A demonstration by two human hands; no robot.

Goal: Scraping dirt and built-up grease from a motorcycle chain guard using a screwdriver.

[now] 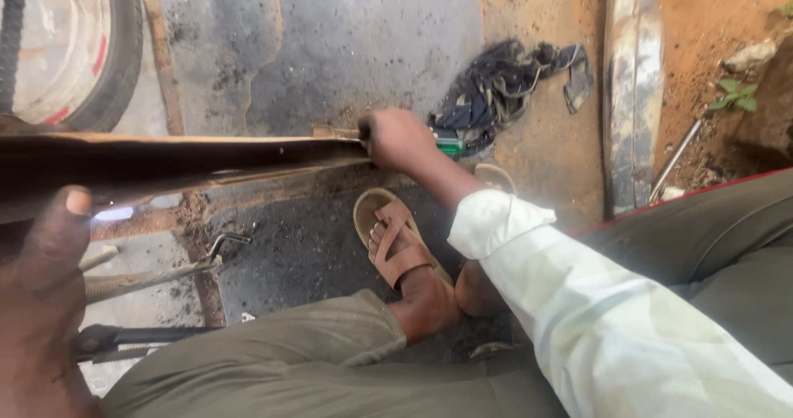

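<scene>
A long flat piece of cardboard (182,163) runs from nine o'clock toward the centre, held edge-on above the stained concrete floor (347,38). The right hand (399,140) has its grip clenched on the far end of the cardboard, just above centre. The left hand (41,302) sits at eight o'clock, thumb pressed up against the underside of the near end; the rest of its grip is out of sight, so I cannot tell how it grasps. Below centre a foot in a brown sandal (395,240) rests on the floor. A dark rag (504,79) lies at one o'clock, a wheel (83,46) at eleven, and metal tools (140,282) at seven.
</scene>
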